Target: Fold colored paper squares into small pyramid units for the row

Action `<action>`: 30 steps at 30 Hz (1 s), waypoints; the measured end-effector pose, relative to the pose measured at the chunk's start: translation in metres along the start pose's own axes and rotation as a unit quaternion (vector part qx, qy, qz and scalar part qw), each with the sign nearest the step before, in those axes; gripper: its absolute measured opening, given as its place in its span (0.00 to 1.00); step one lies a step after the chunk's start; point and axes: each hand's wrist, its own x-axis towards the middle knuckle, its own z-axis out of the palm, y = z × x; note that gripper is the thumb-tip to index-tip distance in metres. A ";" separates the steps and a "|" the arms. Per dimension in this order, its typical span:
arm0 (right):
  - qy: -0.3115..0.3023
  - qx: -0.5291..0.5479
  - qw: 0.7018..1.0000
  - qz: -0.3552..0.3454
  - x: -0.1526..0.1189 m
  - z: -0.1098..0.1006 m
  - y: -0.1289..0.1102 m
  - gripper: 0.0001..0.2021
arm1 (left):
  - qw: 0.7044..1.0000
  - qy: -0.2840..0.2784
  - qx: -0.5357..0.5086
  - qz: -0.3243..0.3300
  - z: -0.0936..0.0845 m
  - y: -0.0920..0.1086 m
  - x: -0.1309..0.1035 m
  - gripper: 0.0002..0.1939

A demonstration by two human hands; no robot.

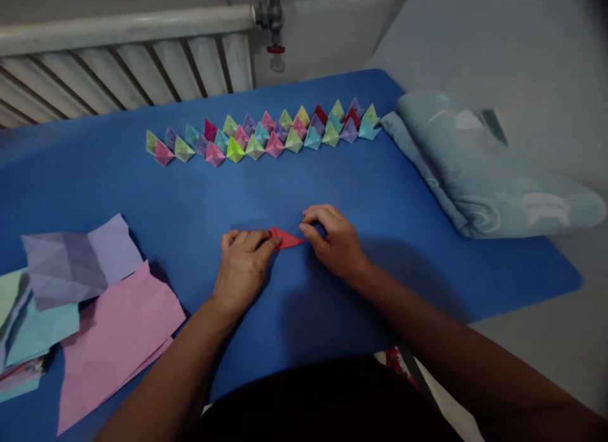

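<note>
A small folded piece of red paper (287, 239) lies on the blue table surface (199, 201), its narrow point toward the right. My left hand (244, 258) presses on its left end, the fingers curled over it and hiding that part. Just beyond the right tip of the paper is my right hand (335, 239). Its thumb and index finger are bent toward each other with a gap between them, and nothing shows in it.
Rows of folded paper boats (274, 145) in many colours stand at the back. At left lie creased purple paper (71, 265), pink sheets (118, 328) and a stack of coloured paper (42, 334). A folded grey-green blanket (475, 170) rests at right. Behind is a radiator (128, 24).
</note>
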 end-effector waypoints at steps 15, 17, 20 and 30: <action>-0.118 -0.044 0.991 -0.046 -0.004 0.020 -0.019 0.03 | 0.998 -0.060 -0.033 -0.010 0.003 -0.017 -0.002 0.13; -0.112 -0.038 0.992 -0.049 -0.004 0.020 -0.020 0.02 | 0.997 -0.064 -0.043 -0.008 0.005 -0.022 -0.001 0.14; -0.108 -0.036 0.992 -0.048 -0.003 0.021 -0.020 0.02 | 0.996 -0.067 -0.064 -0.002 0.006 -0.030 -0.001 0.13; -0.106 -0.040 0.993 -0.045 -0.001 0.023 -0.020 0.02 | 0.986 -0.104 -0.133 0.013 -0.001 -0.039 0.000 0.13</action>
